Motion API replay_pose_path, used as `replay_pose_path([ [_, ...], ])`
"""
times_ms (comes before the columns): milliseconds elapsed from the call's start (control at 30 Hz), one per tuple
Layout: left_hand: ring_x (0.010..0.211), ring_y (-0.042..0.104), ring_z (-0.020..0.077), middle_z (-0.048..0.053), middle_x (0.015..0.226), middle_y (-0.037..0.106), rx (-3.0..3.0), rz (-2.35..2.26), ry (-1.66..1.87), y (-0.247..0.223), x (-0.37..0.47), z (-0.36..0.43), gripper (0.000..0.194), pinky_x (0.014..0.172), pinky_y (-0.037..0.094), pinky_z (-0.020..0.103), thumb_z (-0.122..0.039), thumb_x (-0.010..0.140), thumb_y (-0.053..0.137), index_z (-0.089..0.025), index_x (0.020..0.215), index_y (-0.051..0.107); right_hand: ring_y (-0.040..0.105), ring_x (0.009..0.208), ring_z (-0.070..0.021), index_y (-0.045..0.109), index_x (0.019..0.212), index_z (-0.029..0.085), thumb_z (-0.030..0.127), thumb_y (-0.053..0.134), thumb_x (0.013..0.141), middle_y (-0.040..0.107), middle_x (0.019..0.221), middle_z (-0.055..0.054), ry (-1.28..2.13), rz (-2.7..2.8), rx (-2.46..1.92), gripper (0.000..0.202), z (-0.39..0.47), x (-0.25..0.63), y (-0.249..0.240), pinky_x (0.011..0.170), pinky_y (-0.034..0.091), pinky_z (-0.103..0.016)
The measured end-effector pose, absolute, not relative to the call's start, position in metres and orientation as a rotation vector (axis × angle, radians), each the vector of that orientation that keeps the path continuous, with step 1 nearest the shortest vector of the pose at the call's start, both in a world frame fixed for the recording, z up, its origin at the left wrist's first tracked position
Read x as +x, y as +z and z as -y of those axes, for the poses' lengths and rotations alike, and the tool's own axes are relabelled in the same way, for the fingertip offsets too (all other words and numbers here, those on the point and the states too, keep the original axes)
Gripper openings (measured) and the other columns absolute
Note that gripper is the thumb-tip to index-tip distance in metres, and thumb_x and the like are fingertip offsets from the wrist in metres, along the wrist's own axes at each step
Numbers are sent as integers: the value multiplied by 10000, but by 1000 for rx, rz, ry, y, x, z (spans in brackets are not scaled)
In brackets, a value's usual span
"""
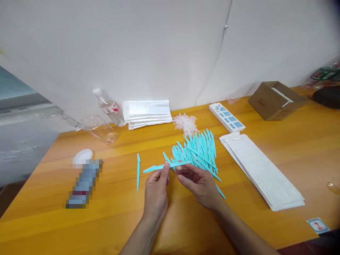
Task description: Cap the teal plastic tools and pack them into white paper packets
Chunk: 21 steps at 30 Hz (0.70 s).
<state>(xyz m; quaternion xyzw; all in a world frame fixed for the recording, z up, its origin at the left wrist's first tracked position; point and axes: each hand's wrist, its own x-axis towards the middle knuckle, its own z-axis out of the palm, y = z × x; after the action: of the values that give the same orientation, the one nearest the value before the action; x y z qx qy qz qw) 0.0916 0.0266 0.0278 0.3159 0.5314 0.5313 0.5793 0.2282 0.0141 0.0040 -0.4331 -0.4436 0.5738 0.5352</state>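
My left hand (158, 189) pinches a turquoise eyebrow razor (154, 168) between thumb and fingers, holding it nearly level above the table. At the razor's right end is my right hand (199, 182), its thumb apart from its bent fingers; the fingertips are beside the handle, and whether they touch it I cannot tell. A beige band wraps one right finger. Behind the hands lies a heap of similar turquoise razors (204, 148), some partly hidden by my right hand. One single razor (138, 171) rests by itself to the left. Small pale pink pieces (185, 123) form a pile behind the heap.
White flat packs are stacked at the back (150, 113) and right (262, 170). A power strip (227, 117) and cardboard box (273, 101) stand right. Leftward are a bottle (110, 108), clear jar (102, 129), white lid (83, 156) and blurred-out flat object (85, 184).
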Motion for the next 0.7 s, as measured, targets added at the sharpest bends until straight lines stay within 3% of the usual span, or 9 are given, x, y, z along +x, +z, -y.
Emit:
replay_pose_path([
  [67,600,427,99,-35,567,463,807,-1293,1193,27,94,-23,396,591,377,210,-470,792,722,-154,593,592,693,1001,-193,742,986,232,348,719,850,748,1015,-45,1394,1087,-1048,180,-14,226,7,960,543,-378],
  [233,706,538,142,4,696,640,917,-1398,1103,30,88,-20,362,679,429,231,-509,786,709,-151,741,737,718,825,-193,681,1120,217,448,694,851,749,958,-65,1345,1038,-1161,355,-15,240,18,787,597,-363],
  [300,713,538,149,8,708,650,954,-1421,1053,30,88,-21,373,664,424,228,-518,776,713,-150,721,739,708,803,-196,683,1088,209,441,683,860,742,970,-77,1175,1211,-1296,325,-18,249,27,746,588,-351],
  [433,638,489,127,-5,634,585,1040,-1401,981,29,95,-22,412,607,391,220,-529,799,684,-144,653,699,664,988,-221,679,1155,240,297,601,933,716,1089,-76,827,1900,-1315,242,-27,257,52,866,521,-361],
  [567,565,424,106,-21,569,521,1171,-1344,900,26,85,-24,424,546,347,216,-529,838,634,-155,649,699,650,903,-178,665,1211,265,207,465,1000,713,987,-47,872,2179,-1193,297,-38,263,64,817,490,-305],
  [700,577,505,128,-2,651,637,1514,-1153,577,34,50,-60,335,537,374,221,-508,774,703,-189,845,779,619,862,-150,661,1218,264,240,489,1000,680,939,-21,903,2032,-1257,279,-46,287,59,768,462,-268],
])
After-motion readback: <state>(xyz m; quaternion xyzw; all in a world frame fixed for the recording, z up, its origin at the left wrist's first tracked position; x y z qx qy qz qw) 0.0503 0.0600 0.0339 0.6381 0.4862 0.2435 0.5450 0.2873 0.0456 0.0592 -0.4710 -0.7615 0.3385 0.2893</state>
